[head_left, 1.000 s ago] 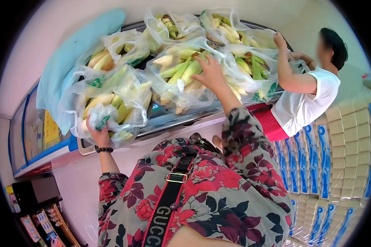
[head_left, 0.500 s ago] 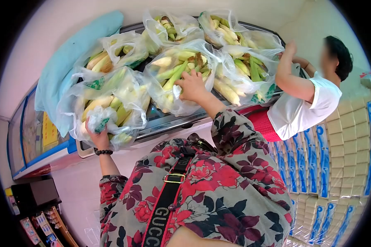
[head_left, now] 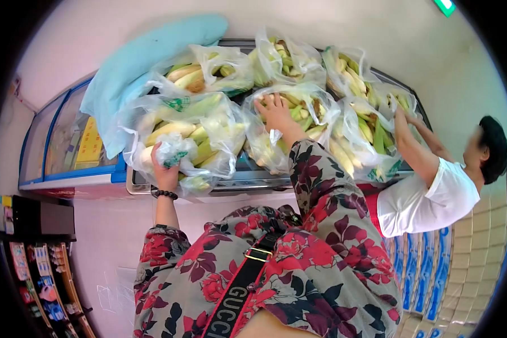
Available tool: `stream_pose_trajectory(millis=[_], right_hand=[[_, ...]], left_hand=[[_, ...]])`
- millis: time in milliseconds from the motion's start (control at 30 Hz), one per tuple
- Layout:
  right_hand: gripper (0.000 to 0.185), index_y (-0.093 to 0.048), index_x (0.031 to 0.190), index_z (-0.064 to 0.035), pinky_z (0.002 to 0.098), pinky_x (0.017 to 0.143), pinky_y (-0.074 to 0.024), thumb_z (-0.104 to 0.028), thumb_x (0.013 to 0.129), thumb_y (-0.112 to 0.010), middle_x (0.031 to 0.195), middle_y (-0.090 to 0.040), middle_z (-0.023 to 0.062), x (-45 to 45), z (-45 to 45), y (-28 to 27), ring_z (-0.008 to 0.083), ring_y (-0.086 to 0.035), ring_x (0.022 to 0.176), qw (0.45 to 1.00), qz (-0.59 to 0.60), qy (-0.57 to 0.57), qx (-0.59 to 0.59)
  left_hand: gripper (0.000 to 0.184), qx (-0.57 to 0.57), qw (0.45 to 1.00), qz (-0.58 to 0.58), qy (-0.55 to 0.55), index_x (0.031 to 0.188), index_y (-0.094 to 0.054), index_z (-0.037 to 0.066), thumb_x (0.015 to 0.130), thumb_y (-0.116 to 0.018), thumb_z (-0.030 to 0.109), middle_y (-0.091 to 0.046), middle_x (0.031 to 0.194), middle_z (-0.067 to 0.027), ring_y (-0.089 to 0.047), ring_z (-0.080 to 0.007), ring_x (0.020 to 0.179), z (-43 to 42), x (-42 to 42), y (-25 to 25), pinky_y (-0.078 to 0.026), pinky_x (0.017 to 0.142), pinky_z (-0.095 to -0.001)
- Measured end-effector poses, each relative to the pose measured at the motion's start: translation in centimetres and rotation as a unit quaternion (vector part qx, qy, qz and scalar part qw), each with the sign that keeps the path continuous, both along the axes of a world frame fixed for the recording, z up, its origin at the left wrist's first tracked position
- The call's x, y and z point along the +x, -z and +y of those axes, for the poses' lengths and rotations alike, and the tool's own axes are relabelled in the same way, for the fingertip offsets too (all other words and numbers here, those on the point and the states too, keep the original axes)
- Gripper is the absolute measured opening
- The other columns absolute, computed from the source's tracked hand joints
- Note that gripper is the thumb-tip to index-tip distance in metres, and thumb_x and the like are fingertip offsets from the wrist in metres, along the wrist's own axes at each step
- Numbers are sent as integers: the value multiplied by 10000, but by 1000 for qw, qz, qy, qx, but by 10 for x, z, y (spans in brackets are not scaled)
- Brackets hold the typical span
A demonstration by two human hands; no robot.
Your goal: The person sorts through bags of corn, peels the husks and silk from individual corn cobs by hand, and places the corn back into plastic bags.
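One long chest freezer [head_left: 238,183] carries at least six clear plastic bags, each loaded with corn in pale and green husks. Against its left end stands a blue-trimmed glass case [head_left: 59,149] with a yellow sign [head_left: 90,143] at its pane; whatever else is inside is too blurred to name. Low on the right is a stack of packs [head_left: 462,242], blue and tan, and low on the left a shelf unit [head_left: 42,281] full of small goods. A light-blue cloth [head_left: 129,73] drapes over the corner beside the bags.

Three bags lie along the front: the front-left bag [head_left: 138,115], the middle bag [head_left: 259,147] and the front-right bag [head_left: 350,128]. In the first, the corn [head_left: 172,130] lies crosswise; in the last, several ears poke out toward the near edge. A co-worker [head_left: 428,197] has both hands at a bag on the far right.

The left hand [head_left: 164,172] has its grip clamped on bunched plastic [head_left: 177,147] at the front-left bag. The right hand [head_left: 277,115] rests on the middle bag, fingers spread; whether its grip closes on anything I cannot tell. Near its wrist shows a small white scrap [head_left: 275,136].
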State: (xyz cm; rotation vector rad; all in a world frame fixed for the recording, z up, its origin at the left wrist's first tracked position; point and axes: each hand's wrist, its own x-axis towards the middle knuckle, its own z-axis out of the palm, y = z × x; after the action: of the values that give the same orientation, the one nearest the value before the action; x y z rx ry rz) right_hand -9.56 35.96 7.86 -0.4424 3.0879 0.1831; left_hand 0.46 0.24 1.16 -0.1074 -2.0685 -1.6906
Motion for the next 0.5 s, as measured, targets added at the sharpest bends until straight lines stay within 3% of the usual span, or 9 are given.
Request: stream_pose_trajectory(millis=[100, 200, 300, 400, 433, 500], right_hand=[[875, -190, 1432, -270, 505, 1074, -145, -302, 705, -677, 1485, -153, 127, -3, 0, -6, 432, -76, 1354, 996, -85, 19, -2], [892, -177, 1437, -253, 508, 1072, -153, -337, 700, -674, 1492, -125, 129, 5, 8, -4, 439, -95, 1349, 996, -81, 7, 41], [850, -271, 1409, -199, 510, 1065, -169, -465, 702, -661, 1456, -218, 170, 44, 1, 5, 432, -139, 1339, 998, -35, 27, 40], [688, -455, 1305, -147, 482, 1056, -210, -495, 734, -617, 1357, -378, 191, 76, 8, 9, 404, -261, 1293, 1000, 10, -5, -8], [520, -599, 1135, -97, 454, 1047, -245, -472, 775, -572, 1238, -497, 164, 90, 16, 1, 348, -351, 1238, 995, 26, -32, -96], [538, -572, 1141, -62, 456, 1052, -246, -446, 765, -603, 1243, -496, 160, 106, 24, -2, 326, -375, 1234, 990, 40, -30, -129]], left_hand=[[710, -23, 1000, 9, -4, 1281, -384, 81, 659, -692, -69, -452, 1237, -88, -471, -202, 1111, -3, 0, 4, -391, 949, -312], [740, -8, 1000, -1, 1, 1293, -366, 98, 652, -679, -101, -452, 1232, -89, -472, -196, 1107, 3, 2, 6, -392, 952, -312], [747, 9, 1000, -12, 11, 1304, -349, 102, 664, -666, -118, -451, 1231, -91, -468, -198, 1114, 2, 4, 2, -390, 956, -317], [745, 27, 999, -25, 17, 1312, -338, 104, 679, -655, -128, -455, 1226, -90, -467, -200, 1120, 0, 2, 1, -387, 961, -320], [743, 33, 999, -21, 18, 1313, -337, 105, 683, -654, -128, -457, 1225, -88, -468, -200, 1121, 0, 1, 3, -386, 962, -320], [745, 44, 999, -25, 20, 1318, -335, 100, 684, -659, -120, -456, 1230, -89, -463, -203, 1134, 1, 1, 0, -381, 968, -322]])
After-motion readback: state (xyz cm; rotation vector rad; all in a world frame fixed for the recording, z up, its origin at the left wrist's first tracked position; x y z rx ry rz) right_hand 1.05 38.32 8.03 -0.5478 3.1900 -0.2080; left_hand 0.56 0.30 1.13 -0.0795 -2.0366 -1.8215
